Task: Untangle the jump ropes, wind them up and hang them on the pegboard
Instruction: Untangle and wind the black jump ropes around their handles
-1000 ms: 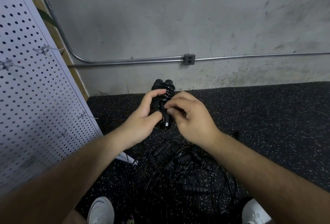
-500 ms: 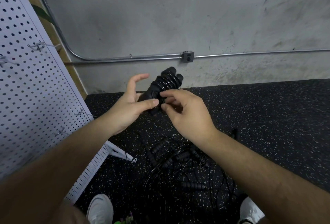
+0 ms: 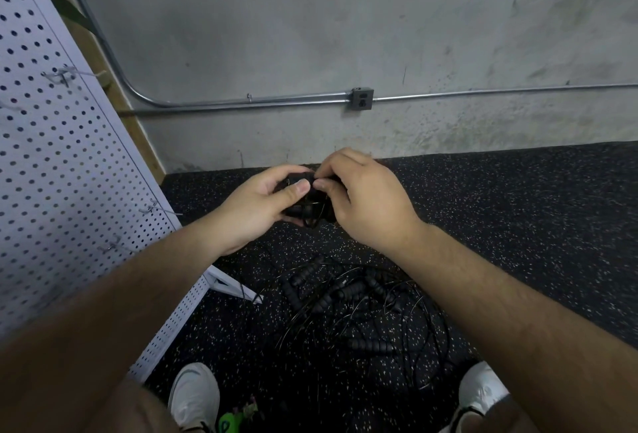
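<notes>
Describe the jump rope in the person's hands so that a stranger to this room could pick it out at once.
Find the grey wall, then the dark speckled floor below it. Over that floor, the left hand and right hand grip one black jump rope between them. Unlike the tangled ropes lying by the shoes, it is bundled tight and held off the floor.

One wide view from the person's head faces forward and down at the wall [image 3: 310, 18], close to it; pegboard [image 3: 51, 156] left of the wall, floor [image 3: 518, 208] and shoes [image 3: 195, 394] below it.
</notes>
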